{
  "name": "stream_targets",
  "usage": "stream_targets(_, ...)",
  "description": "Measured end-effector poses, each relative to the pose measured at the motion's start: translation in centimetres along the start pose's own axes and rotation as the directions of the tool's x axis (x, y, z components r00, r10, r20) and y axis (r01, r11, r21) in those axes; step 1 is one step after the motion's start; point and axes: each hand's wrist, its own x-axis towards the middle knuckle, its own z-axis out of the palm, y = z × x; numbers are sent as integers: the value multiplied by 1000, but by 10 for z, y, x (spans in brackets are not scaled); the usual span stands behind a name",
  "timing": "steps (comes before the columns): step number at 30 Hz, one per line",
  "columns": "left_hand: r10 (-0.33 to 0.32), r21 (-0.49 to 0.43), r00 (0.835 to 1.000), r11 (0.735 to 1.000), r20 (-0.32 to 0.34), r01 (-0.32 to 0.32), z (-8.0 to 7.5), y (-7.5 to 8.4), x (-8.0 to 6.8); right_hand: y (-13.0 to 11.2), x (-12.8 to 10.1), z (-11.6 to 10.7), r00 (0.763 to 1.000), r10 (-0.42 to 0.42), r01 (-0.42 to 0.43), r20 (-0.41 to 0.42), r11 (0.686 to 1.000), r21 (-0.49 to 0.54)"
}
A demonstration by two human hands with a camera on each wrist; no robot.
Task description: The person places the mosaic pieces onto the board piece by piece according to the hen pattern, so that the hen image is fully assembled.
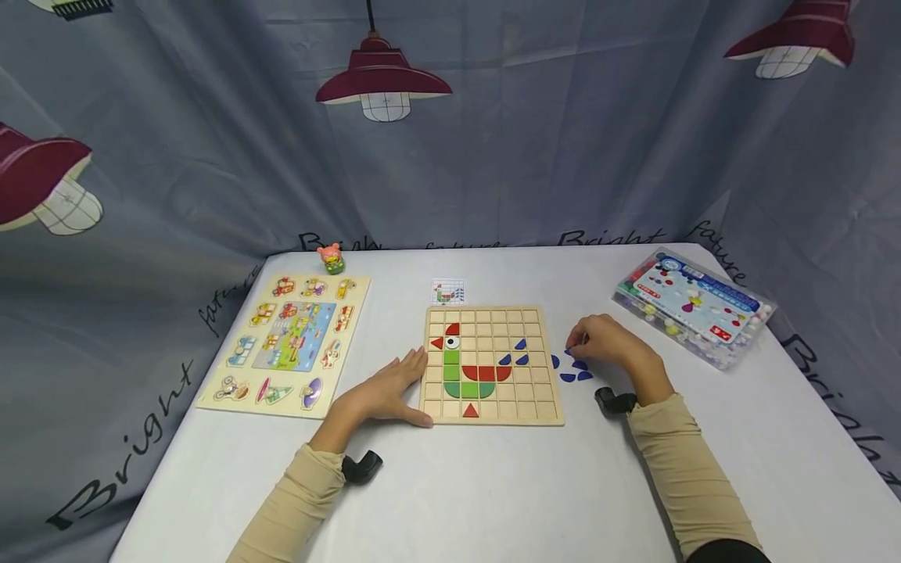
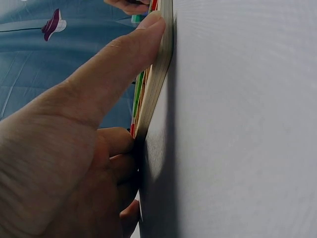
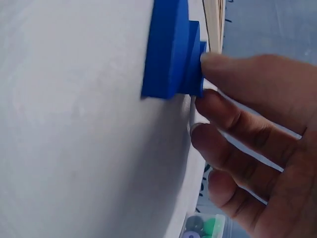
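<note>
A wooden grid board [image 1: 493, 418] lies mid-table with red, green and blue pieces forming a bird shape. My left hand [image 1: 383, 391] rests along its left side, fingers extended, the thumb at the near left corner. In the left wrist view that thumb [image 2: 121, 69] lies against the board's edge [image 2: 157, 84]. Right of the board, my right hand [image 1: 611, 344] pinches a blue half-round piece [image 1: 568, 352] between thumb and index finger. Several more blue half-round pieces [image 1: 584, 375] lie just below those fingertips. Close up, blue blocks [image 3: 166, 54] stand out beside the pinching fingers.
A small pattern card [image 1: 448, 292] lies behind the board. At left is a picture puzzle board [image 1: 288, 344] with a small pink-and-green figurine [image 1: 331, 258] at its far edge. A clear plastic box [image 1: 693, 305] with a printed lid sits at the back right.
</note>
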Motion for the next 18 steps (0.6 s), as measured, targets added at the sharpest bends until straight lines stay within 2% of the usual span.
stream_targets(8, 2, 18, 1000, 1000, 7, -2, 0, 0, 0, 6, 0, 2, 1000, -24, 24, -1, 999, 43)
stream_targets(18, 7, 10, 1000, 1000, 0, -7, 1, -1, 0, 4, 0, 1, 1000, -24, 24, -1, 1000, -2)
